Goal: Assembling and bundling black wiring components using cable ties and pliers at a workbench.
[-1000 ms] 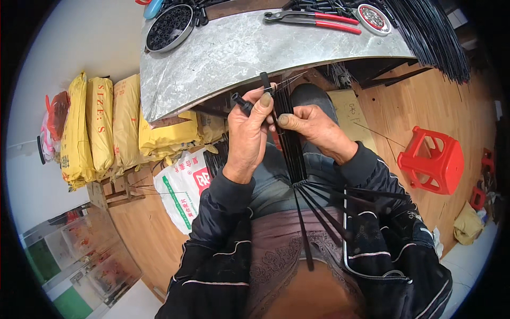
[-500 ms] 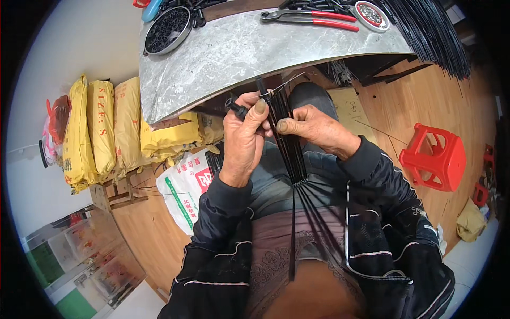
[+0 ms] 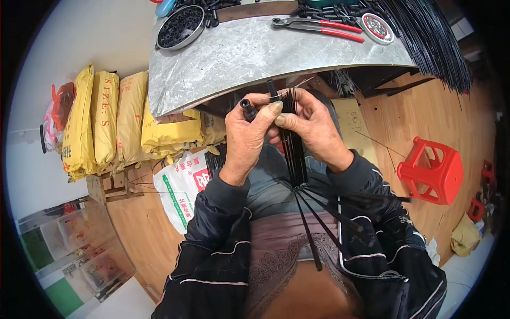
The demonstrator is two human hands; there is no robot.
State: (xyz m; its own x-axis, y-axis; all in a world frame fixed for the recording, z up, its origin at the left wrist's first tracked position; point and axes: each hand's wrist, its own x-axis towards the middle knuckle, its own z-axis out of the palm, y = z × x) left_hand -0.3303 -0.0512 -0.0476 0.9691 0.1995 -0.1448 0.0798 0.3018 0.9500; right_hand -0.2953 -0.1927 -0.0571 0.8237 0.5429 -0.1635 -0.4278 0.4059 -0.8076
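Over my lap hangs a bundle of thin black umbrella ribs (image 3: 297,165); its lower ends fan out below a jointed band, toward my belly and right sleeve. My left hand (image 3: 245,138) is closed, with a short hollow black plastic tube (image 3: 247,108) in its curled fingers and its thumb pressed near the bundle's top. My right hand (image 3: 319,133) pinches the upper ribs, thumb tip close to the left thumb. A thin wire (image 3: 304,83) sticks out above the fingers toward the table. Fingers hide the joint where ribs and wire meet.
A grey marbled table (image 3: 228,58) lies ahead, bearing a round tray of black rings (image 3: 181,27), red-handled pliers (image 3: 332,29), a small dish (image 3: 378,28) and a rib pile (image 3: 430,42). Yellow sacks (image 3: 106,117) stand left; a red stool (image 3: 433,170) stands right.
My right hand has moved up the bundle, its fingers now near the top beside the left thumb. The loose lower rib ends have swung rightward. The view has shifted slightly.
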